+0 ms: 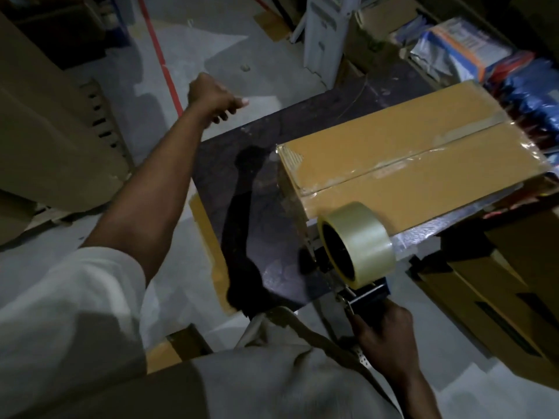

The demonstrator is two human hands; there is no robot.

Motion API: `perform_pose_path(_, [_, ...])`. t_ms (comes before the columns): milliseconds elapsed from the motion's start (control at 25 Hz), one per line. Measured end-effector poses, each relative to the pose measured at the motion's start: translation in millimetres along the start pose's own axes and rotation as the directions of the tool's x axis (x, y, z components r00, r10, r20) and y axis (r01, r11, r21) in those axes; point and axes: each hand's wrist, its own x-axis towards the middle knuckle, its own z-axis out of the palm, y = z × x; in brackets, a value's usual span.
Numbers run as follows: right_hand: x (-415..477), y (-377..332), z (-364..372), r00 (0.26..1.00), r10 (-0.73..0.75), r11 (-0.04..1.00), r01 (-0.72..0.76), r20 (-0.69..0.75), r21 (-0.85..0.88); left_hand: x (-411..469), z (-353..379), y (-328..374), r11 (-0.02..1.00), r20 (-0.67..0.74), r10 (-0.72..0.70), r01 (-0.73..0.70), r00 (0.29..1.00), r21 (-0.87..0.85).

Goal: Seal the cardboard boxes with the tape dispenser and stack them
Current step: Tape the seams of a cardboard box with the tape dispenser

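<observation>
Cardboard box [423, 164] at 2 o'clock on worktop [257, 176], top seam taped. Right hand [384, 331], fingers wrapped round tape dispenser [354, 243] handle, at box's near corner, 5 o'clock. Left hand [211, 98] off at 11, loosely curled, empty. Nothing steadying box, so tug likely drags it and tape wrinkles.

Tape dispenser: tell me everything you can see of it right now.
The tape dispenser is a dark blue hand-held frame with metal parts, carrying a wide roll of clear tape on a dark core. The right hand grips its handle. Its front end, blurred, sits against the near end of the cardboard box on the dark table.
</observation>
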Motion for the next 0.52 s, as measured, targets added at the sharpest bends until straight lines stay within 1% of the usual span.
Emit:
perform_pose_path(80, [0.3, -1.5, 2.7, 0.999, 0.040, 0.999, -0.040, 0.000, 0.003, -0.7, 2.5, -9.6, 0.993, 0.186, -0.089, 0.101, 0.979, -0.061])
perform_pose_path(160, [4.7, -7.6, 2.9, 0.998, 0.062, 0.998, -0.061, -0.022, 0.009, -23.4, 23.7, -29.2, 0.961, 0.392, -0.166, 0.238, 0.905, -0.142])
perform_pose_path(240, [11.2, -16.2, 1.4, 0.997, 0.073, 0.997, -0.073, -0.037, 0.008, -57.6, 52.8, -51.4, 0.885, 0.567, -0.162, 0.373, 0.808, -0.279])
perform_pose_path(280, [14.6, -19.2, 1.2, 0.997, 0.063, 0.998, -0.063, -0.045, 0.000, -70.3, 64.0, -56.4, 0.836, 0.602, -0.129, 0.413, 0.788, -0.362])
perform_pose_path(320, [17.7, -20.3, 1.3, 0.997, 0.057, 0.998, -0.057, -0.048, -0.005, -77.8, 72.7, -56.2, 0.795, 0.591, -0.105, 0.425, 0.799, -0.433])
perform_pose_path(360, [19.7, -20.1, 1.6, 0.997, 0.064, 0.998, -0.064, -0.045, -0.006, -79.9, 79.6, -53.7, 0.774, 0.557, -0.094, 0.413, 0.825, -0.481])
perform_pose_path(440, [20.9, -19.1, 1.9, 0.996, 0.080, 0.997, -0.081, -0.041, -0.013, -78.3, 84.3, -44.0, 0.791, 0.463, -0.074, 0.335, 0.883, -0.512])
perform_pose_path(520, [18.7, -17.6, 1.0, 0.995, 0.092, 0.996, -0.092, -0.036, -0.014, -74.5, 80.9, -32.9, 0.838, 0.378, -0.055, 0.249, 0.924, -0.486])
